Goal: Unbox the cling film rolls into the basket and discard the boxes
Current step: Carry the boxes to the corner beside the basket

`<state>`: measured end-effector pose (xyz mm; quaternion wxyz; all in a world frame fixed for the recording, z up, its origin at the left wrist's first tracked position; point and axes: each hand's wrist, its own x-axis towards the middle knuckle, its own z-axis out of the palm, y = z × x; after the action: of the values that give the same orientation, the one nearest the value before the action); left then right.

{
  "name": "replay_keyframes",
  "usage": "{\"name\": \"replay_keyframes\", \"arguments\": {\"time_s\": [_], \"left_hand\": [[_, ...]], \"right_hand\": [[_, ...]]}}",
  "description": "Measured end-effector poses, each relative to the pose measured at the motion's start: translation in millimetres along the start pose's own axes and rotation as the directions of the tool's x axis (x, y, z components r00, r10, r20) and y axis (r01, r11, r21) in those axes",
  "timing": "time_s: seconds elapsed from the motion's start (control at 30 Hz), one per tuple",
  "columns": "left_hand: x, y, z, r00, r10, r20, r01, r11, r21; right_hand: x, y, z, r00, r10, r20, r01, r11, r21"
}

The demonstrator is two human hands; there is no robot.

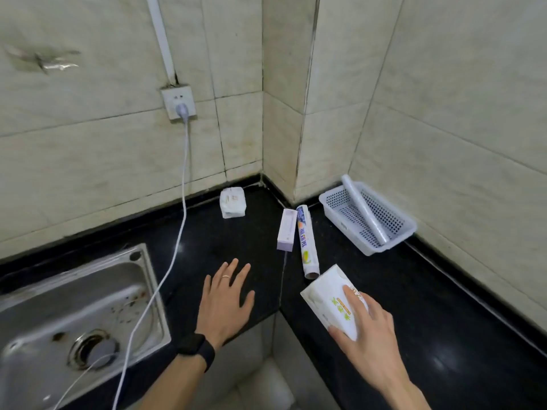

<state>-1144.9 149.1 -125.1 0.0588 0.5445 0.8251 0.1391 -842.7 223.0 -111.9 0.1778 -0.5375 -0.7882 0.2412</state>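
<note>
Right grip (359,316) clamps a white box (328,303), long axis pointing up-left toward a printed roll (307,242); basket (396,242) lies beyond, holding one roll (365,213). Left grip (226,303) spread flat on surface (236,241).

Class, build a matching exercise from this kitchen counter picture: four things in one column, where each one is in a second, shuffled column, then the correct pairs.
Things:
1. clear roll
2. printed roll
3. white box
4. grey plug

Places:
A. in the wall socket
B. under the right hand
C. in the basket
D. on the counter beside a lilac box

Pairs: 1-C, 2-D, 3-B, 4-A
</note>
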Motion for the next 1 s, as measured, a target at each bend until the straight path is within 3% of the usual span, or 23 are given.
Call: {"name": "replay_keyframes", "arguments": {"time_s": [0.43, 0.77, 1.0], "left_hand": [[155, -42, 28, 0.982, -0.133, 0.136, 0.126, 0.99, 0.061], [275, -98, 99, 0.939, -0.156, 0.305, 0.142, 0.987, 0.069], [304, -124, 150, 0.932, -0.141, 0.334, 0.141, 0.99, 0.024]], "right_hand": [[210, -51, 67, 0.988, -0.004, 0.156, -0.004, 0.999, 0.051], [383, -100, 140, 0.982, 0.023, 0.185, 0.009, 0.985, -0.17], [460, -118, 195, 0.985, 0.078, 0.156, -0.024, 0.945, -0.325]]}}
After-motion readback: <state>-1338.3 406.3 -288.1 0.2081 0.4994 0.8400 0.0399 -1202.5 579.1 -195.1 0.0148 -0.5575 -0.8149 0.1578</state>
